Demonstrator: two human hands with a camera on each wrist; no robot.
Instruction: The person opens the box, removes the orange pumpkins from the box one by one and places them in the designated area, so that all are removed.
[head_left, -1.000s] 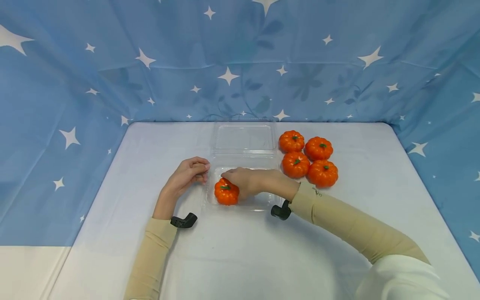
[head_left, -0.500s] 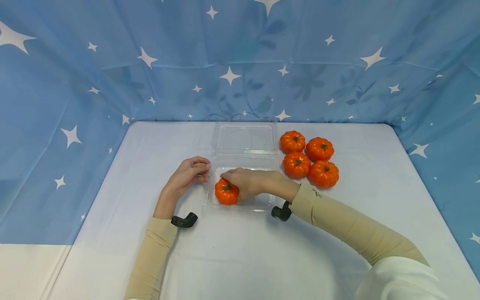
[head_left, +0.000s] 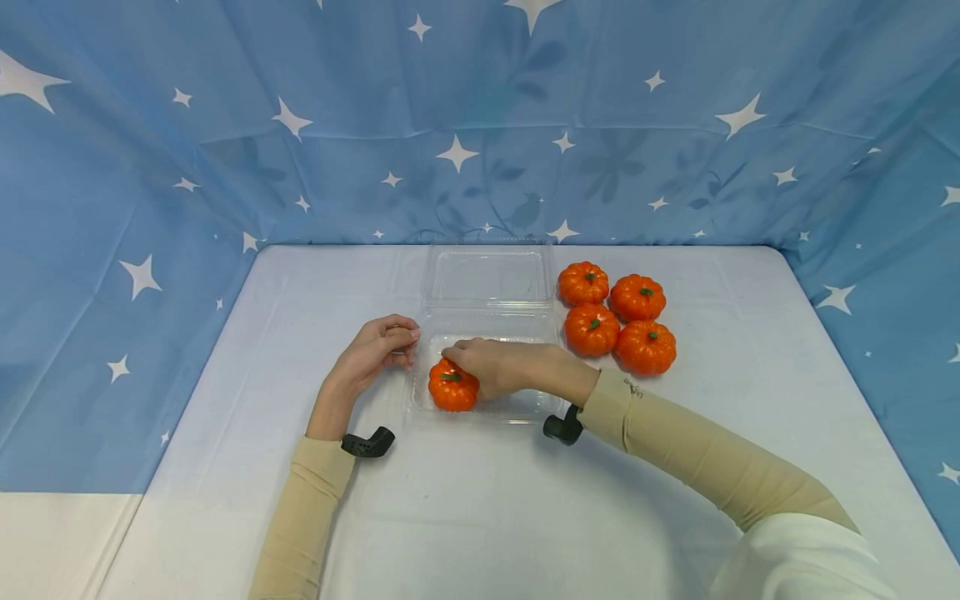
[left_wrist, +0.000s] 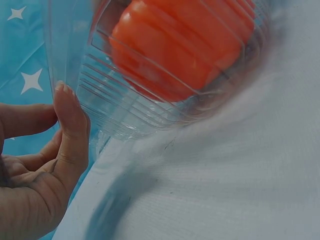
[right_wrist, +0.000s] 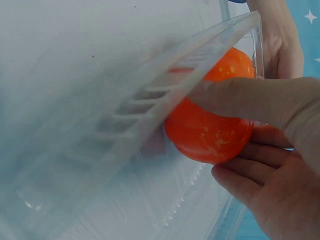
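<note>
A small orange toy pumpkin (head_left: 453, 387) with a green stem sits in the left part of a clear plastic clamshell container (head_left: 525, 405). My right hand (head_left: 491, 365) grips this pumpkin from its right side. In the right wrist view, the thumb (right_wrist: 240, 102) lies over the orange pumpkin (right_wrist: 210, 127) and the other fingers are under it. At the container's left rim, my left hand (head_left: 377, 343) pinches the edge between thumb and fingers. The left wrist view shows the pumpkin (left_wrist: 180, 50) through the ribbed clear wall (left_wrist: 115, 102), right of the left hand (left_wrist: 50, 165).
The container's lid (head_left: 491, 275) lies folded back toward the far table edge. Several more orange pumpkins (head_left: 592, 329) stand grouped to the right of it on the white table (head_left: 480, 508). A blue star-patterned curtain (head_left: 480, 125) hangs behind and at the sides.
</note>
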